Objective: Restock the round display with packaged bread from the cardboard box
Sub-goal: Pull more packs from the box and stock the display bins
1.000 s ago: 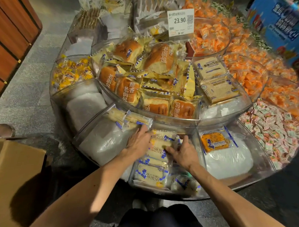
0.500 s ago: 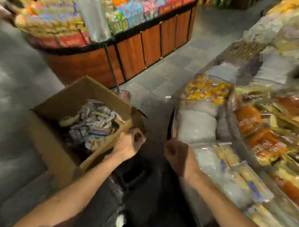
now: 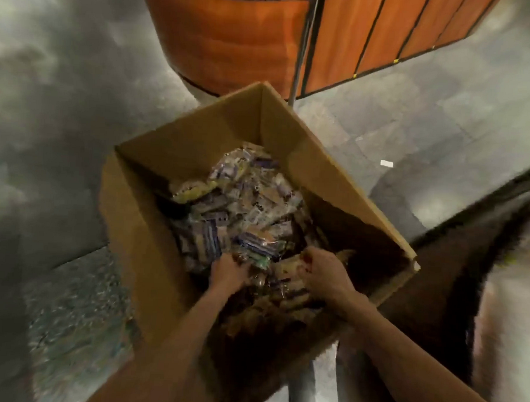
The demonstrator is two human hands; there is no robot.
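Both your hands are down in the cardboard box [image 3: 335, 161] at the centre of the frame, among the packaged bread [image 3: 242, 206] heaped inside. Your right hand [image 3: 324, 278] curls its fingers round some of it. On your left hand [image 3: 228, 272] the fingers are buried, so their grip cannot be told.

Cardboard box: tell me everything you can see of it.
The box is plain brown cardboard, open-topped and upright, with one corner pointing away and grey floor around it. A loose heap of small blue-printed packets partly fills it. The left hand and right hand reach in at the near side among the packets; their grip is blurred.
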